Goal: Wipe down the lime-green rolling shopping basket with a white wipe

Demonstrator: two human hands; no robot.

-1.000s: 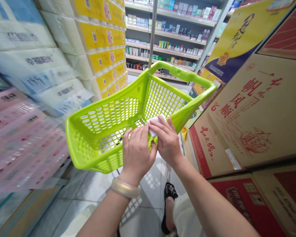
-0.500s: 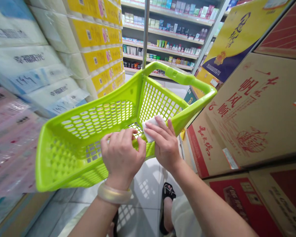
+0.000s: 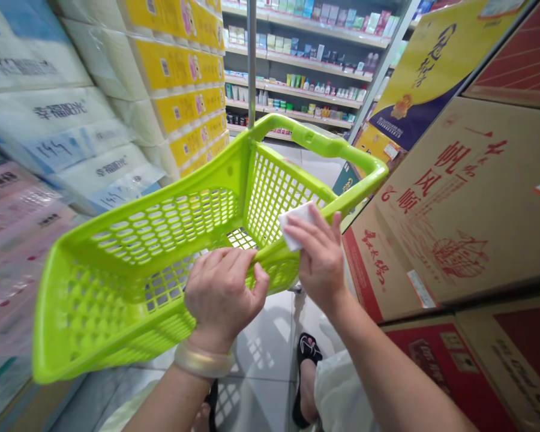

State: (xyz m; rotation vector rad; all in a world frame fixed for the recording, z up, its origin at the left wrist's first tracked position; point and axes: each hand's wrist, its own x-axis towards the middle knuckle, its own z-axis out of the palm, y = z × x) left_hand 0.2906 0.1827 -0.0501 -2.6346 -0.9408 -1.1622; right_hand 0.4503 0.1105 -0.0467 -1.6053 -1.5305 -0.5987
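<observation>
Ahead, shelving (image 3: 297,61): tiers filled with small boxes, tubes and bottles, well beyond the basket.
Cartons (image 3: 468,186): stacked along the right, brown ones with red lettering, a yellow-and-purple one beyond them.
Paper packs (image 3: 180,63): piled along the left, yellow-banded ones farther off, white-and-blue and pink ones nearer.
Green basket (image 3: 227,171): in the middle, between the two stacks, its walls full of holes, a looped handle (image 3: 315,143) at its far end.
Black shoe (image 3: 308,351): on the tiled floor (image 3: 274,390), below the right forearm.
Left hand (image 3: 227,291): clasped over the basket's near rim, fingers inside, thumb on the outer side.
Right hand (image 3: 321,255): grasping a white cloth (image 3: 292,225), fingers laid across it against the same rim, closer to the handle.
Bangle (image 3: 204,359): pale gold, around the left wrist.
White cloth: beneath the right fingers, one corner poking out over the basket's inside; whether fabric or paper, I cannot tell.
</observation>
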